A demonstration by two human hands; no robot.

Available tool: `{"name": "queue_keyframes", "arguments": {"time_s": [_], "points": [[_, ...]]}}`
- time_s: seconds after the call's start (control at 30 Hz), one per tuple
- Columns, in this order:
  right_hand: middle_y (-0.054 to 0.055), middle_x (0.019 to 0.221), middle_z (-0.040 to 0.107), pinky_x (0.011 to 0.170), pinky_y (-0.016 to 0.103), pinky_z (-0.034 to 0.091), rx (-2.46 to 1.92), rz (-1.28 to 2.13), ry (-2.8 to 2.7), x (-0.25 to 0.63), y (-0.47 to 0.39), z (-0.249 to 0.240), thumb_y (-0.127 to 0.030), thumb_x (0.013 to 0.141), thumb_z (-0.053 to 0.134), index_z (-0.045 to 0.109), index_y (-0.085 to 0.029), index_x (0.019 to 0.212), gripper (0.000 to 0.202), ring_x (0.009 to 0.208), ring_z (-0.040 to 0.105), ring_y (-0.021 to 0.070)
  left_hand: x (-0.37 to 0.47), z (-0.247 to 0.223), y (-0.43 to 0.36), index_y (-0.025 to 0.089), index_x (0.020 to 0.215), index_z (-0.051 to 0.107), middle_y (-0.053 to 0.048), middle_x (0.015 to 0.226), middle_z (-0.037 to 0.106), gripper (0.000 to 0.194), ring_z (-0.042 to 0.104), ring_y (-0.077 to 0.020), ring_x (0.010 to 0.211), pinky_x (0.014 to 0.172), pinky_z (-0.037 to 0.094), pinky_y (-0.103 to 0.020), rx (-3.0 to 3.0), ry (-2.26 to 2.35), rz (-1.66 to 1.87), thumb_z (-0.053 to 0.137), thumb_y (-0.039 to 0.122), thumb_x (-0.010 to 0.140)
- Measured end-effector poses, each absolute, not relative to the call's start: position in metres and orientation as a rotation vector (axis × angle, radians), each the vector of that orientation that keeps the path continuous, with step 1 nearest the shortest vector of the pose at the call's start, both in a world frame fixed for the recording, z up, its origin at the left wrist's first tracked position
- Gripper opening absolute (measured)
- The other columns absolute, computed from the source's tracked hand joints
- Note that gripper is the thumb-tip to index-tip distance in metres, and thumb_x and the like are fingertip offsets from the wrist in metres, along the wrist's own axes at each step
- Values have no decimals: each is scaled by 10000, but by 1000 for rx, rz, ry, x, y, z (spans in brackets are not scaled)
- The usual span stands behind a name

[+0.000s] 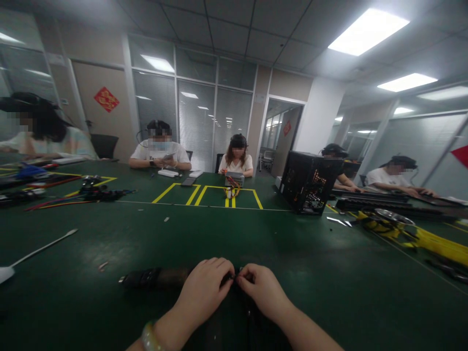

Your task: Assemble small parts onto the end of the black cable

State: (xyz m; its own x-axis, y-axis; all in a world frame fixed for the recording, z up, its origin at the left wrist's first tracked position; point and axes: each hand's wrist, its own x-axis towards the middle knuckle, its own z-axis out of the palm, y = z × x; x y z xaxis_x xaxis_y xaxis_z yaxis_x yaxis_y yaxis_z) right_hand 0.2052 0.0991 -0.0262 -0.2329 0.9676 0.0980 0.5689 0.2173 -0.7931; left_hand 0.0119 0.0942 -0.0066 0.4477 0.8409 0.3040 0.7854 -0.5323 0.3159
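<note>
My left hand (208, 282) is closed, fingers curled down, over the right end of a dark, cylinder-shaped tool (166, 278) that looks like an electric screwdriver. The tool lies on its side with a bright metal tip at its left end. My right hand (263, 287) is closed in a pinch close beside the left fingertips. Something small and dark sits between the two hands, too hidden to name. Below them a thin dark cord-like shape (249, 317) runs toward me.
A white-handled screwdriver (44, 248) lies on the green table (310, 292) at left. Cables (95, 192) are bunched beyond. A black computer case (303, 183), a power supply (234, 179) and a yellow bundle (435, 243) stand farther off. Several people sit around the table.
</note>
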Motion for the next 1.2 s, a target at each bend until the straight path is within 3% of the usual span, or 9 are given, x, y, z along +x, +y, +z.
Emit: {"name": "queue_keyframes", "arguments": {"time_s": [1.2], "points": [[4, 774, 707, 616, 214, 416, -1364, 865, -1886, 206, 102, -30, -240, 818, 611, 700, -180, 860, 115, 715, 640, 153, 11, -8, 94, 248, 933, 584, 23, 942, 620, 122, 552, -190, 914, 815, 363, -338, 2549, 1403, 701, 574, 176, 836]]}}
